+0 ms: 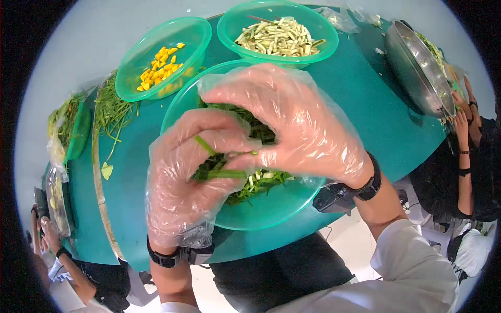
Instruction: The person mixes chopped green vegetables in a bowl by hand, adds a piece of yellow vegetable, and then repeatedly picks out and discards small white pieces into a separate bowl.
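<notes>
Both my hands wear clear plastic gloves and meet above a green plastic bowl point(261, 221) that contains cut leafy greens point(255, 190). My left hand point(193, 161) is closed around green stems point(224, 173), and one short piece sticks up between its fingers. The thumb of my right hand point(297, 120) presses against the left fingertips, where a small green stem end shows. The right fingers arch over the bowl, and their tips are partly hidden.
Behind stand a green bowl of yellow chunks point(162, 68) and a green bowl of pale cut strips point(282, 39). Leafy stalks point(112, 107) lie at the left. A metal bowl point(420, 68) stands tilted at the right. Other people's hands point(462, 128) are at both sides.
</notes>
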`<act>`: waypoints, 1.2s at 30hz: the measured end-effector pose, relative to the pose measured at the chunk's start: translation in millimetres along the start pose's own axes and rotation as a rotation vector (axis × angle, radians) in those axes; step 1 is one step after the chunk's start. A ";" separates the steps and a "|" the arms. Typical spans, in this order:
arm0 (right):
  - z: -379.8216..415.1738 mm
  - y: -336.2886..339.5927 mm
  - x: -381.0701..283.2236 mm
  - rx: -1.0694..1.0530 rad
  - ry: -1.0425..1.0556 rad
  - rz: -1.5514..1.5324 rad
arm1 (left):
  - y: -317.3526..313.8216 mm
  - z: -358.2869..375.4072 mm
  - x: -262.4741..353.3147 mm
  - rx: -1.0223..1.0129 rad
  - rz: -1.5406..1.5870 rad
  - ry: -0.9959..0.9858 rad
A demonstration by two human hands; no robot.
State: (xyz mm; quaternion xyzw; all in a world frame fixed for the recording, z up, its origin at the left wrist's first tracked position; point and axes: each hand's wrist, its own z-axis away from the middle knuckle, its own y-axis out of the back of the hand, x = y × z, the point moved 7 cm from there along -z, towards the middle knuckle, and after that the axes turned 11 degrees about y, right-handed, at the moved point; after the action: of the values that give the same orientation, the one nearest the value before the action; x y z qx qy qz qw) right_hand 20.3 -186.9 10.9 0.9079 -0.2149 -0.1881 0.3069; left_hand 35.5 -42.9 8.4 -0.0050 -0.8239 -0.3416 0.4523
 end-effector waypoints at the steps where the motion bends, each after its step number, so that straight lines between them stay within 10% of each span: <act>1: 0.1 0.0 0.1 -0.003 0.007 0.015 | -0.5 0.3 -1.3 -0.008 -0.003 -0.005; 15: 15.9 11.7 33.9 -0.032 -0.162 0.081 | -10.9 -0.1 -9.8 -0.091 -0.670 0.116; 31: 20.6 3.9 -63.2 0.038 -0.043 0.101 | -9.8 5.0 -4.6 -0.018 -0.607 0.009; 36: 30.6 -10.7 -62.5 -0.250 0.009 0.307 | -5.9 28.5 19.8 0.009 -0.585 0.091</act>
State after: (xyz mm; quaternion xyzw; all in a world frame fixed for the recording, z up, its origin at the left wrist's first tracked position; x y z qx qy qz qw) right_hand -43.5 -162.1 -5.5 0.8202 -0.3245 -0.1600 0.4432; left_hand 0.8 -37.2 9.7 0.2498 -0.7708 -0.4536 0.3711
